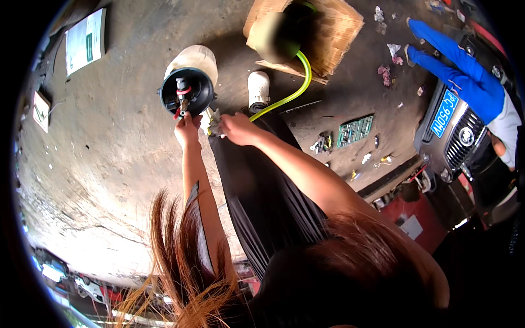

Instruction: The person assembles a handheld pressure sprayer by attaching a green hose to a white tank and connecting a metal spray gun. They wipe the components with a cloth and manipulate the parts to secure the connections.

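Observation:
My left hand (187,131) is closed, its fingertips pinching the near end of a metal fitting (184,90) with a red ring. This fitting lies across the mouth of a round black bowl-like vessel (203,88). Beyond the vessel shows a pale rounded object (192,56), its kind unclear. Close by on the right, my right hand (239,129) is closed around a crumpled whitish rag (212,123) next to the vessel's near rim. A yellow-green hose (298,93) passes just beyond my right wrist; its near end is hidden.
At the top stands an open cardboard box (342,41), with the hose coming from it. My white shoe (258,87) is between box and hands. To the right lie a green tool tray (355,131) and small parts. A person in blue trousers (465,71) is at a dark car (459,145).

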Demonstrator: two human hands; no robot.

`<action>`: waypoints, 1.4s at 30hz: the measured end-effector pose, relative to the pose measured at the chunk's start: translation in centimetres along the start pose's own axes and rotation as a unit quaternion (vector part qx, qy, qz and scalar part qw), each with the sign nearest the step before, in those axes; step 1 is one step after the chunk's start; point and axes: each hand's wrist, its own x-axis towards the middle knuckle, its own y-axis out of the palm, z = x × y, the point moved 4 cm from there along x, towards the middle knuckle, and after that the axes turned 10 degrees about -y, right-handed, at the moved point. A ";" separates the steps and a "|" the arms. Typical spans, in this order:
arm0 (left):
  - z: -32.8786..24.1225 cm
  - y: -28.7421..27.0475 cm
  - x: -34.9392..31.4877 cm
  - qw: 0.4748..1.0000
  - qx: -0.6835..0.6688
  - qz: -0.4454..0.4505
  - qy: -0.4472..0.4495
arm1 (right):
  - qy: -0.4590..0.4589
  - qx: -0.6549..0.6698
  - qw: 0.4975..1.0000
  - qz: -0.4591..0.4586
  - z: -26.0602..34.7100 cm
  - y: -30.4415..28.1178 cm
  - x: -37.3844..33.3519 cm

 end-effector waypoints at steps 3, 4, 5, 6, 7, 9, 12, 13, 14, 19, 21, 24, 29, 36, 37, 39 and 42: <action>-0.2 -0.2 0.4 1.000 -0.007 -0.022 -0.011 | 0.026 0.045 0.998 0.027 1.1 0.0 1.4; 0.0 -0.5 0.6 0.999 -0.017 -0.021 -0.016 | 0.024 0.043 0.998 0.039 1.5 -0.6 1.2; 0.2 -0.7 0.9 0.999 -0.027 -0.022 -0.022 | 0.022 0.040 0.998 0.052 1.9 -1.3 1.1; 0.3 -0.9 1.1 0.999 -0.029 -0.026 -0.023 | 0.016 0.019 0.998 0.062 1.3 -1.3 1.0; 0.2 -1.0 1.1 0.999 -0.027 -0.027 -0.020 | 0.004 0.002 0.997 0.076 1.4 -2.2 0.8; 0.2 -1.0 1.1 0.998 -0.031 -0.041 -0.025 | -0.022 -0.032 0.994 0.107 1.4 -4.2 0.0; 0.0 -0.5 1.2 0.998 -0.020 -0.057 -0.034 | -0.028 -0.074 0.981 0.175 0.8 -6.5 -0.8; 0.0 -0.8 1.2 0.997 -0.023 -0.059 -0.038 | -0.043 -0.092 0.976 0.195 1.0 -7.2 -1.1; 0.0 -1.1 1.2 0.997 -0.026 -0.061 -0.041 | -0.056 -0.107 0.972 0.202 1.2 -8.0 -1.5; 0.0 -1.5 1.5 0.995 -0.012 -0.085 -0.043 | -0.108 -0.131 0.970 0.177 1.2 -10.4 -3.3; 0.1 -1.4 1.6 0.995 -0.015 -0.088 -0.050 | -0.144 -0.115 0.978 0.095 1.1 -11.4 -4.1; -0.1 -0.5 1.4 0.996 -0.011 -0.067 -0.062 | -0.166 -0.041 0.983 -0.058 1.4 -15.1 -6.1; 0.2 -0.5 -1.8 0.944 0.170 -0.274 0.066 | 0.003 0.135 0.950 -0.282 -1.4 -23.6 -8.5; -4.0 13.8 -16.2 0.848 0.244 -0.226 0.412 | 0.147 0.343 0.829 -0.416 -15.9 -29.8 2.4; -4.8 16.0 -17.7 0.841 0.297 -0.143 0.429 | 0.166 0.498 0.752 -0.400 -17.0 -29.5 5.0; -5.6 20.4 -20.1 0.848 0.272 -0.036 0.454 | 0.195 0.552 0.707 -0.398 -24.3 -29.0 9.3; -5.8 24.1 -21.7 0.862 0.264 0.015 0.432 | 0.153 0.582 0.648 -0.467 -28.1 -28.4 13.5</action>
